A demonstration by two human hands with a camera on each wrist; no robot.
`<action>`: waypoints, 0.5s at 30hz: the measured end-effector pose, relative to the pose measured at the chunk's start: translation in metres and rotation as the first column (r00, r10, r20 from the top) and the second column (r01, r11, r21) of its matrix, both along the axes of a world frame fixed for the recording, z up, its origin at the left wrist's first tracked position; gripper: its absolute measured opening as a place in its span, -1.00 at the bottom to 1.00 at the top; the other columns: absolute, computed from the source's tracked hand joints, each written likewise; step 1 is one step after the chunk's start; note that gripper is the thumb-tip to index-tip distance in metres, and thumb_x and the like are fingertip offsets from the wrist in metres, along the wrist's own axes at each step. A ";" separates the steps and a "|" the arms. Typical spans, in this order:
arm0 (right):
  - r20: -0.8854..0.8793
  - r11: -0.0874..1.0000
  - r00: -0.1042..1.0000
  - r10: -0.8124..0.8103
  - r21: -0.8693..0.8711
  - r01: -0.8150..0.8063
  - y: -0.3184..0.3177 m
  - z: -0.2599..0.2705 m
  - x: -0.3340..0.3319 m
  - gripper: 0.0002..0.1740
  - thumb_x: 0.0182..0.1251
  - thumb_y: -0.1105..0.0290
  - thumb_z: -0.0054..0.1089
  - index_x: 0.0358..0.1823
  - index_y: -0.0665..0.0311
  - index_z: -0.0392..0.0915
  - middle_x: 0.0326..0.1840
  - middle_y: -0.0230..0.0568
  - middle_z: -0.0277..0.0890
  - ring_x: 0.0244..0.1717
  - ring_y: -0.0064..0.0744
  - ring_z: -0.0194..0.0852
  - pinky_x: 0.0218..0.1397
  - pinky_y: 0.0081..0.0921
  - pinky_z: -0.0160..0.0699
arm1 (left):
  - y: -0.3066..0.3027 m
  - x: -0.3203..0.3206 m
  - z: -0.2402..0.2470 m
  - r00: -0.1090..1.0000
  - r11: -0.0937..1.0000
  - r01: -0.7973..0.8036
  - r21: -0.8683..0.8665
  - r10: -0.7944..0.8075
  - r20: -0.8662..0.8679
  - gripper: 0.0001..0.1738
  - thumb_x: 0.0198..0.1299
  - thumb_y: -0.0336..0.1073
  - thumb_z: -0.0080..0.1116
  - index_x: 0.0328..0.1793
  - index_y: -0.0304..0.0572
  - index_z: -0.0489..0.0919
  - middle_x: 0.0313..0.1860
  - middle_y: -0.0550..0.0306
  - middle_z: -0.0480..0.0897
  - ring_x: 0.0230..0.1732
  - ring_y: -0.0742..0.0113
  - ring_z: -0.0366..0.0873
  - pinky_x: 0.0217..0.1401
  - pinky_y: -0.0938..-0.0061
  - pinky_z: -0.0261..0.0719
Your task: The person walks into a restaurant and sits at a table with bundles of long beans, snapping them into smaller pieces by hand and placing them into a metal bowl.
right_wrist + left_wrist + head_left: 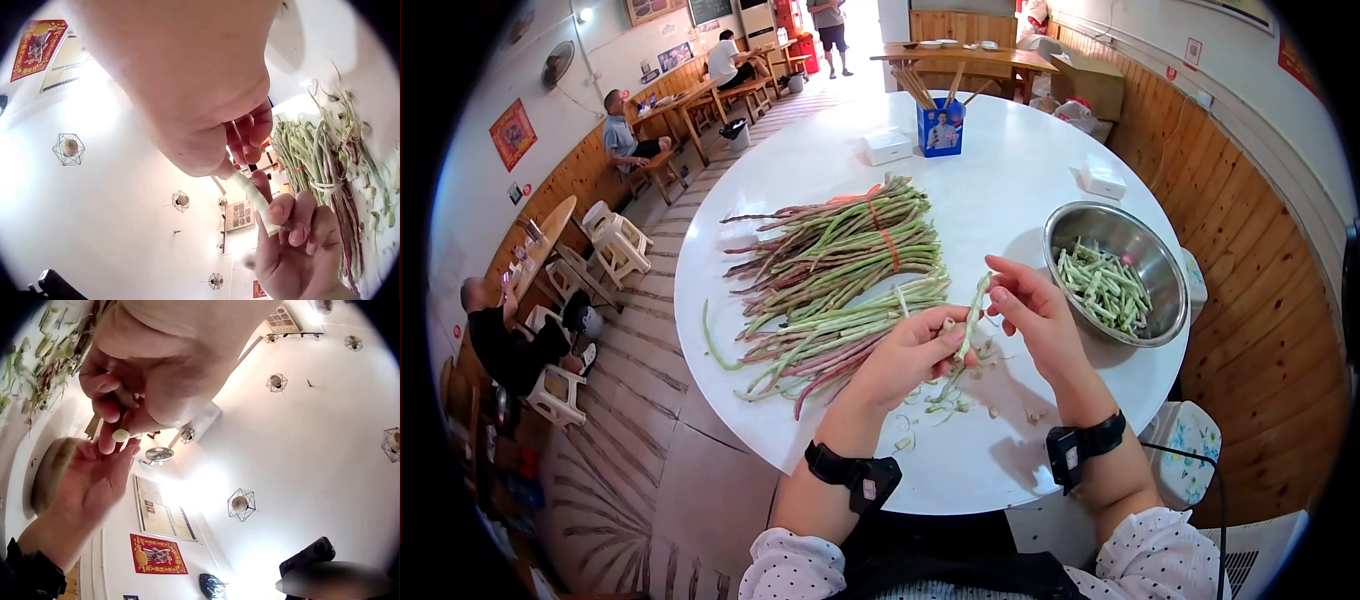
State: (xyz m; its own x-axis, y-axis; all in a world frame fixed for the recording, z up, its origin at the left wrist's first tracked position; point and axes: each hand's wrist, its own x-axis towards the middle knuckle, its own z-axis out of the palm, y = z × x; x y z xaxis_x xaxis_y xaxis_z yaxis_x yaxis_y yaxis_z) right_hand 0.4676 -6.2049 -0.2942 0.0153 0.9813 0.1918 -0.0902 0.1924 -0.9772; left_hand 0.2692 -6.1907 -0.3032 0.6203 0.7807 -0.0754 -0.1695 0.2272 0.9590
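Observation:
A pale green long bean [973, 320] stands nearly upright between my two hands over the table. My left hand [912, 352] grips its lower part with curled fingers. At the upper end, the thumb and fingers of my right hand [1040, 312] pinch the bean; in the right wrist view, the pale bean [255, 201] spans from one hand to the other. Left of my hands lie bundled long beans [830, 250], green and purplish, tied with red bands. A looser pile of long beans [830, 335] lies nearer me. Bean scraps [945, 402] are scattered below my hands.
A steel bowl [1060, 225] with short bean pieces sits at the right on the round white table [820, 160]. A blue chopstick holder [941, 130] and white tissue packs [887, 146] stand at the back. Stools [1180, 440] flank the table; several people sit farther off.

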 end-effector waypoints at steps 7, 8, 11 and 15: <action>0.107 0.995 0.992 0.063 0.071 -0.070 0.001 -0.008 0.002 -0.76 0.39 0.38 0.25 0.01 0.32 0.60 -0.29 -0.45 0.60 -0.30 -0.73 0.45 -0.29 -0.73 0.38 | 0.002 0.004 -0.005 0.999 0.999 -0.041 0.023 0.041 -0.004 -0.64 0.36 -0.21 0.16 0.19 -0.21 0.53 -0.30 0.21 0.65 -0.38 0.60 0.44 -0.35 0.68 0.39; 0.143 0.993 0.988 0.051 0.099 -0.065 0.004 -0.015 0.002 -0.78 0.38 0.38 0.26 -0.03 0.32 0.61 -0.29 -0.44 0.60 -0.31 -0.73 0.45 -0.29 -0.74 0.38 | 0.004 0.008 -0.015 0.993 0.988 -0.113 0.104 0.115 -0.013 -0.66 0.32 -0.20 0.21 0.13 -0.21 0.55 -0.30 0.20 0.65 -0.38 0.56 0.44 -0.33 0.64 0.42; 0.165 0.989 0.980 0.108 0.086 -0.124 0.003 -0.018 0.001 -0.82 0.35 0.37 0.30 -0.14 0.34 0.64 -0.31 -0.43 0.61 -0.34 -0.77 0.43 -0.31 -0.74 0.38 | 0.003 0.014 -0.020 0.934 0.839 -0.251 0.482 0.341 -0.109 -0.68 0.20 -0.21 0.34 -0.01 -0.23 0.59 -0.32 0.19 0.63 -0.31 0.44 0.49 -0.21 0.50 0.48; 0.041 0.988 0.988 0.149 -0.032 -0.148 -0.003 -0.005 -0.003 -0.83 0.33 0.35 0.33 -0.24 0.33 0.65 -0.36 -0.45 0.60 -0.38 -0.77 0.41 -0.36 -0.75 0.34 | 0.002 0.014 -0.011 0.811 0.413 -0.210 0.886 0.580 -0.078 -0.74 0.08 -0.27 0.39 -0.17 -0.19 0.61 -0.34 0.13 0.61 -0.24 0.14 0.53 -0.13 0.31 0.47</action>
